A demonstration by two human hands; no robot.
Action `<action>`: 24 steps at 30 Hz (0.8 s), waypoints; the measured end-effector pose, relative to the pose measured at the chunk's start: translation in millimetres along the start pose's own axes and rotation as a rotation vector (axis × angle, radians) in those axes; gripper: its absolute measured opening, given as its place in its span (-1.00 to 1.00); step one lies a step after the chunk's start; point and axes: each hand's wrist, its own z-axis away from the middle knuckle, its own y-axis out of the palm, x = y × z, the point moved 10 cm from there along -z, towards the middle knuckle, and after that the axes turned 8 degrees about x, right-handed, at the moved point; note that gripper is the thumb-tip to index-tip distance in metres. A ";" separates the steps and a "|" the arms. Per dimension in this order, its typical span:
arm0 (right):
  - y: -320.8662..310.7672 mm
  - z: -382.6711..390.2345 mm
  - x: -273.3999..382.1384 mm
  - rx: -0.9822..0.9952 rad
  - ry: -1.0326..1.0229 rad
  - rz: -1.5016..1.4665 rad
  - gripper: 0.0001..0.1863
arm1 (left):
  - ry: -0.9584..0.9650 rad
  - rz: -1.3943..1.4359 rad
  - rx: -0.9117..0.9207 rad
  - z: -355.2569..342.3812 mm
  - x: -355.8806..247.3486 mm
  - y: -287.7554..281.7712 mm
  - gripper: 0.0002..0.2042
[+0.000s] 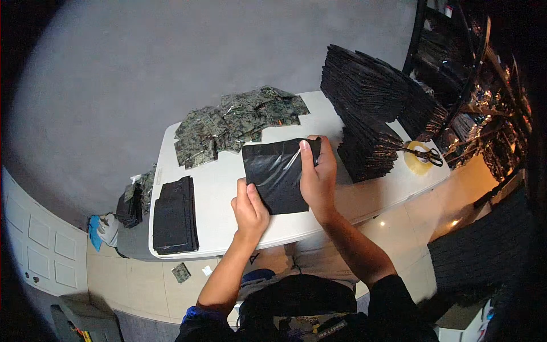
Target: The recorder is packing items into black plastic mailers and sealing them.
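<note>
Above the front part of the white table (222, 228), I hold up a flat black packet (276, 182) with glossy streaks. I cannot tell whether it is plastic or folded cloth in a clear sleeve. My left hand (250, 214) grips its lower left edge, thumb on the front. At its upper right side my right hand (319, 176) pinches it, thumb on the face and fingers behind. Clear-wrapped camouflage-patterned packets (228, 122) lie in a heap beyond it. A stack of flat black pieces (175, 216) sits left of my left hand.
Tall, leaning stacks of black folded pieces (364, 85) fill the table's right end. Black-handled scissors (424, 154) rest on a yellowish tape roll (419, 165) beside them. Shelving with dark goods (456, 74) stands at right. A camouflage packet (181, 273) lies on the floor.
</note>
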 end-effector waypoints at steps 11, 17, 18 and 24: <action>16.0 1.6 -13.5 0.098 0.016 -0.061 -0.79 | -0.101 0.359 0.063 -55.0 -6.3 -18.0 -0.84; 13.5 45.5 -17.8 0.068 0.096 0.068 -0.81 | -0.089 0.360 -0.088 -60.6 -10.2 -25.1 -0.80; 11.0 54.8 -29.4 0.079 0.097 0.145 -0.77 | -0.062 0.335 -0.113 -60.9 -12.0 -28.2 -0.79; -4.6 73.2 -61.1 0.112 0.164 0.235 -0.59 | -0.105 0.349 -0.091 -52.3 -0.5 -23.5 -0.78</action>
